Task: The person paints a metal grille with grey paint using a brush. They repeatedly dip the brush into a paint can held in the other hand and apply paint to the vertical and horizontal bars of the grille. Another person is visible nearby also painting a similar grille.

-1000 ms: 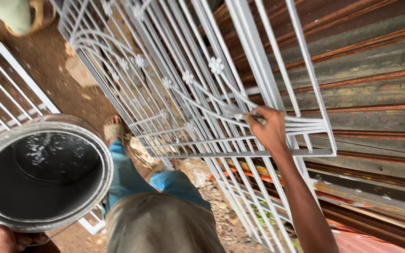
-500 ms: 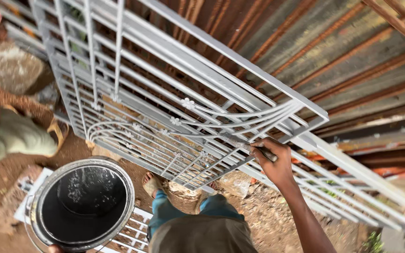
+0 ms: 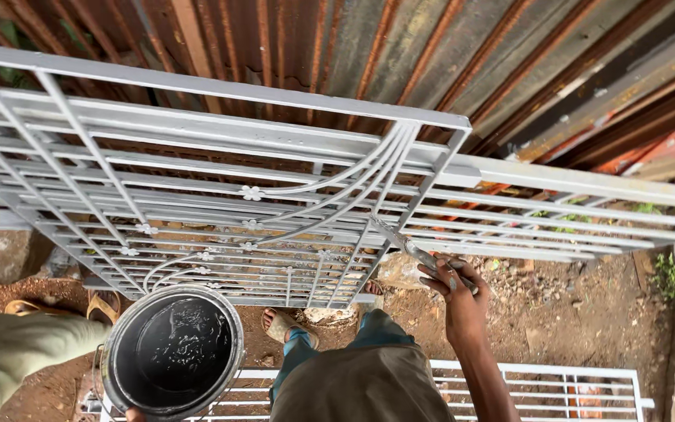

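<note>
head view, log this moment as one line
right hand: holds paintbrush on white metal grille | left hand: out of view, paint can lower left | behind: rusty sheet wall

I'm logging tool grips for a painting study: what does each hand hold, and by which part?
The right hand grips a paintbrush by its handle end. The paint bucket is carried at its lower rim; the left hand is almost entirely out of view.

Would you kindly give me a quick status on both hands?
Right hand grips a thin paintbrush on the grey metal window grille. Left hand barely visible under the round paint bucket. Nothing in the way.
</note>
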